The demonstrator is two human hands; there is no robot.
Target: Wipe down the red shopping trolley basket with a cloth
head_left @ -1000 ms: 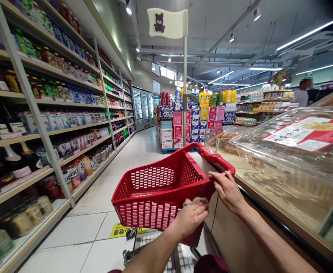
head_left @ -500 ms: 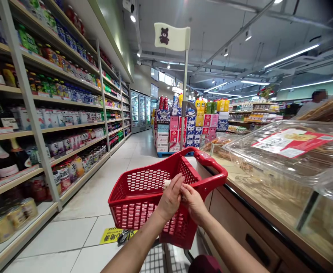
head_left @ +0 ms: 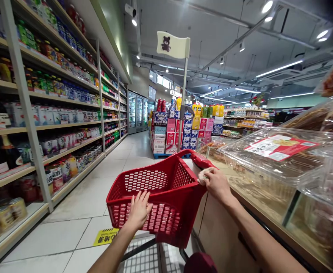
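Observation:
A red plastic basket (head_left: 157,182) sits on top of a cart in front of me, empty inside as far as I see. My left hand (head_left: 139,210) lies flat against the basket's near wall with the fingers spread. My right hand (head_left: 216,184) is closed around a small pale cloth (head_left: 204,174) and presses it on the basket's red handle (head_left: 199,159). A pole (head_left: 182,102) with a cream bear flag (head_left: 173,44) rises behind the basket.
Shelves of bottles, cans and cartons (head_left: 49,121) line the left of the tiled aisle (head_left: 121,167). A counter with clear lidded food cases (head_left: 271,159) runs along my right. A stacked carton display (head_left: 183,129) and fridges (head_left: 136,112) stand ahead. A yellow floor sticker (head_left: 106,237) lies below the basket.
The cloth passed from my left hand to my right. My right hand moved up onto the basket handle with it, and my left hand dropped to the basket's near wall.

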